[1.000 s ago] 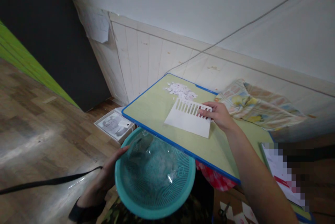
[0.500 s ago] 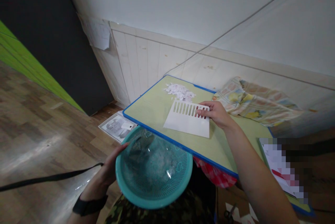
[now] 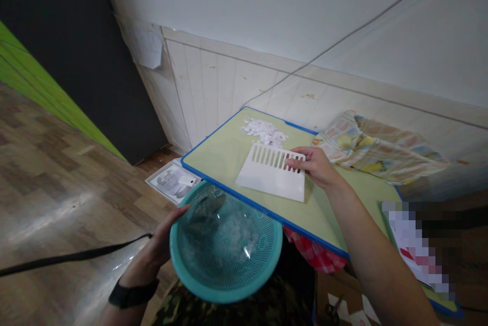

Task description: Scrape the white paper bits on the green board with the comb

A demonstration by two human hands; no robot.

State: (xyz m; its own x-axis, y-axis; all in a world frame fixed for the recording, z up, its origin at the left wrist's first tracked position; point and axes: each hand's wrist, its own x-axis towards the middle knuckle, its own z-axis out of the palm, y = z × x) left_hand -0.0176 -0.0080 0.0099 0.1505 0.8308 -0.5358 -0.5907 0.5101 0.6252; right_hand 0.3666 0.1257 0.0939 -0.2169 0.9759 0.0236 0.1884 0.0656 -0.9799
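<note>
My left hand (image 3: 162,237) is closed on the left rim of a turquoise plastic colander (image 3: 224,293), its thumb over the edge. The colander is at the table's near edge, with clear, shiny plastic-looking pieces (image 3: 232,234) inside. My right hand (image 3: 310,164) pinches the upper right corner of a flat white slotted plastic sheet (image 3: 272,178), its row of slots along the top. The sheet is tilted just above or on the pale green tabletop; contact cannot be made out. Small white paper scraps (image 3: 265,131) lie heaped just beyond it.
The pale green table (image 3: 213,150) has a blue edge and stands against the wall. A patterned cloth (image 3: 373,150) lies at its back right. Below left is a framed picture (image 3: 173,181). Scissors (image 3: 335,308) and paper pieces lie in a cardboard box at lower right.
The view has shifted slightly. Both hands keep their hold, and the white sheet and the colander stay nearly where they were.
</note>
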